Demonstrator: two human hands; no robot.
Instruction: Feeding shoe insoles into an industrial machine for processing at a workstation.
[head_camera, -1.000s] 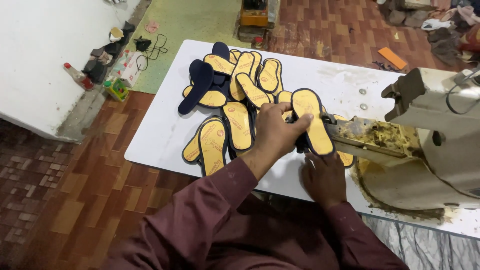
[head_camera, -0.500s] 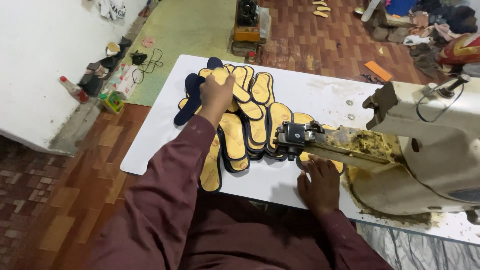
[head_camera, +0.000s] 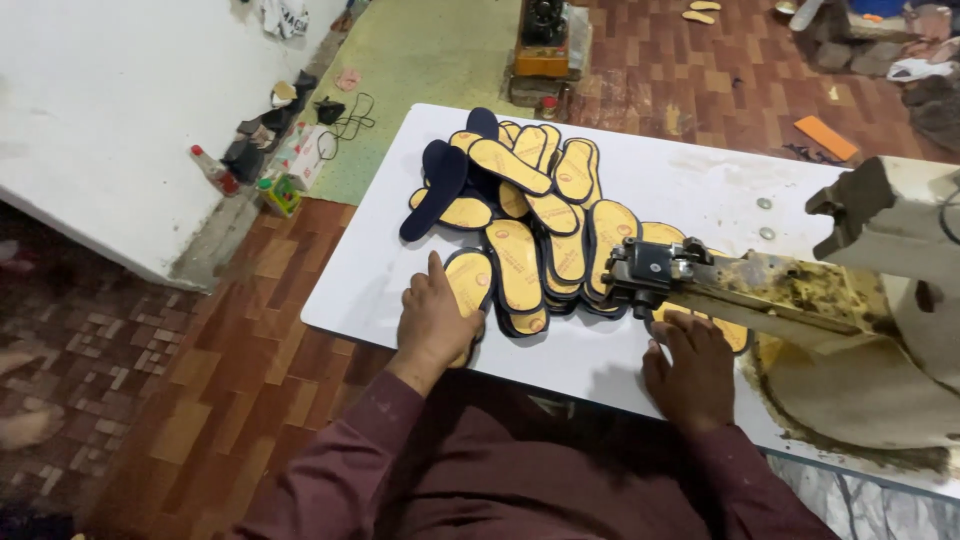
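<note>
Yellow insole (head_camera: 470, 285) with dark blue edging, lying flat, face up, at the near-left edge of the overlapping insole pile (head_camera: 540, 215).

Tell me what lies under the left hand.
The left hand rests flat on a yellow insole with a dark blue edge, at the near end of the insole pile on the white table. The insole's heel end is hidden beneath the palm.

Two hands were on one white bench (head_camera: 700, 190): left hand (head_camera: 435, 320), right hand (head_camera: 695, 370). Roughly fifteen yellow insoles (head_camera: 520, 260) lay heaped; exact count unclear from overlap. One stitching machine (head_camera: 800, 300). One orange strip (head_camera: 825, 137) on the floor.
</note>
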